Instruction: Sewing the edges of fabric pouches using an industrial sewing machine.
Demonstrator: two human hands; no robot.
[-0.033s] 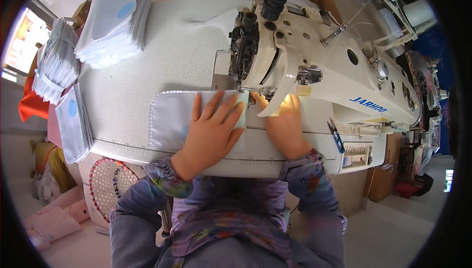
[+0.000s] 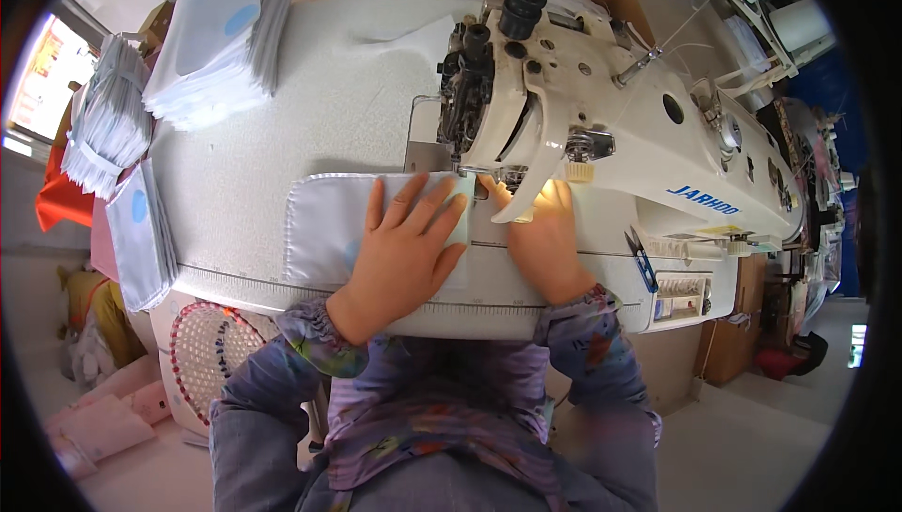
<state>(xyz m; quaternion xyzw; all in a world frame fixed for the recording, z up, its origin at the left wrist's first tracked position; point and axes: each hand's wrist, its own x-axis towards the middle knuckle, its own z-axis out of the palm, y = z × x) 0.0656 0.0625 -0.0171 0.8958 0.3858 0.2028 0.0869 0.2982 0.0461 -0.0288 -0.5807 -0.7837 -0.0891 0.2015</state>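
Observation:
A pale white fabric piece [image 2: 329, 221] with a stitched rim lies flat on the sewing table [image 2: 310, 127]. Its right end reaches the presser foot of the cream industrial sewing machine [image 2: 601, 108]. My left hand [image 2: 404, 254] lies flat on the fabric with its fingers spread, the fingertips close to the needle area. My right hand [image 2: 545, 240] rests flat just right of the presser foot, under the machine's lit head, fingers pointing toward the needle. The needle itself is hidden behind the machine's guard.
Stacks of white fabric pieces with blue dots sit at the back left [image 2: 216, 33], the far left [image 2: 108, 127] and the table's left edge [image 2: 141, 230]. Blue snips [image 2: 644, 263] lie at the front right. A round mesh fan [image 2: 211, 352] stands below the table.

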